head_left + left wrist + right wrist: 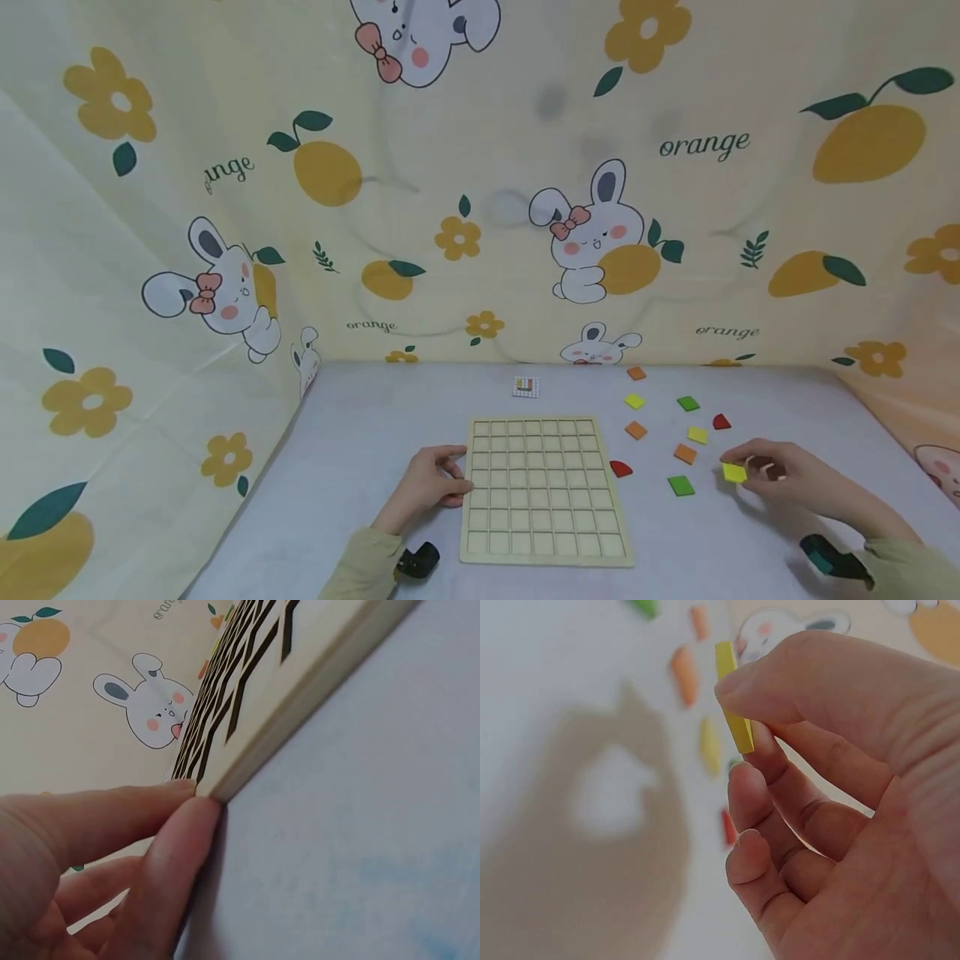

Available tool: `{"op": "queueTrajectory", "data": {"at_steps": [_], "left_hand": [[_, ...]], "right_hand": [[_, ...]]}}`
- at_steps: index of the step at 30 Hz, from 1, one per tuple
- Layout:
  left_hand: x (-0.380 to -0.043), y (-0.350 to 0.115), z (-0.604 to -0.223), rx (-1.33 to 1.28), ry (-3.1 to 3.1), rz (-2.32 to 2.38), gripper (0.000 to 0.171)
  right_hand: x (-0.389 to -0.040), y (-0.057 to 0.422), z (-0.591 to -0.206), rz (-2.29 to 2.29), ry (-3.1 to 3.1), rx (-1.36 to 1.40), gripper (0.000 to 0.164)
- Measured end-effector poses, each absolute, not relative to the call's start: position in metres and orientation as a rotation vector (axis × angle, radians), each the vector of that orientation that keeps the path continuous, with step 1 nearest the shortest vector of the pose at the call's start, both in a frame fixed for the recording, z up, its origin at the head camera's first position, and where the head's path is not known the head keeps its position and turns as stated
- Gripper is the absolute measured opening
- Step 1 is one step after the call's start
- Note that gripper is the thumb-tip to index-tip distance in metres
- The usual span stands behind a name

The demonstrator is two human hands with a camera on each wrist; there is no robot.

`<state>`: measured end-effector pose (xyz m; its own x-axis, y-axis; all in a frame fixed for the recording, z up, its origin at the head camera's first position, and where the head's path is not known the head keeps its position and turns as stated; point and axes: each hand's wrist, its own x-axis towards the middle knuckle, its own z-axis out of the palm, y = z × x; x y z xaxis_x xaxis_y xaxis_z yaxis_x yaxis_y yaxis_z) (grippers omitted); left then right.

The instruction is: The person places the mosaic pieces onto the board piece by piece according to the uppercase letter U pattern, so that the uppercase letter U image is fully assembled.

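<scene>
A pale wooden grid board (546, 560) lies flat on the table, its square cells bare. At its left edge my left hand (433, 479) pinches the rim; in the left wrist view the thumb (176, 847) and forefinger meet at the board's edge (292, 697). Out to the right, my right hand (787, 477) holds a small yellow tile (734, 473) above the table. Seen from the right wrist, the thumb (780, 682) presses one face of the yellow tile (740, 731), and the other fingers are curled behind and below it.
Between board and right hand lie loose tiles: green (681, 486), orange (685, 453), yellow (697, 435), and red rounded pieces (620, 468). A small card with a coloured grid pattern (526, 387) lies behind the board. A printed cloth (480, 275) hangs around the table.
</scene>
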<state>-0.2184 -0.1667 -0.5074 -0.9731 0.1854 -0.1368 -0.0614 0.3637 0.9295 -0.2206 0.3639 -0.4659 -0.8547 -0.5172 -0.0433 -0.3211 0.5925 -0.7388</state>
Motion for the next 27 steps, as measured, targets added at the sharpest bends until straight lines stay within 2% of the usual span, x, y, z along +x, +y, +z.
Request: {"op": "queueTrajectory", "data": {"at_steps": [4,12,20,27], "left_hand": [[-0.219,-0.167,-0.508,0.107,2.4,1.663,0.064],[-0.218,-0.167,-0.509,0.104,2.382,1.696,0.063],[-0.218,-0.169,-0.51,0.089,2.371,1.705,0.064],[-0.218,-0.169,-0.51,0.1,2.373,1.709,0.064]], "right_hand": [[-0.234,0.339,-0.447,-1.11,2.596,-0.871,0.03],[-0.262,0.269,-0.426,-1.056,2.605,-0.943,0.028],[-0.288,0.191,-0.45,-1.171,2.46,-1.091,0.027],[-0.3,0.141,-0.471,-1.216,2.364,-1.189,0.027]]}}
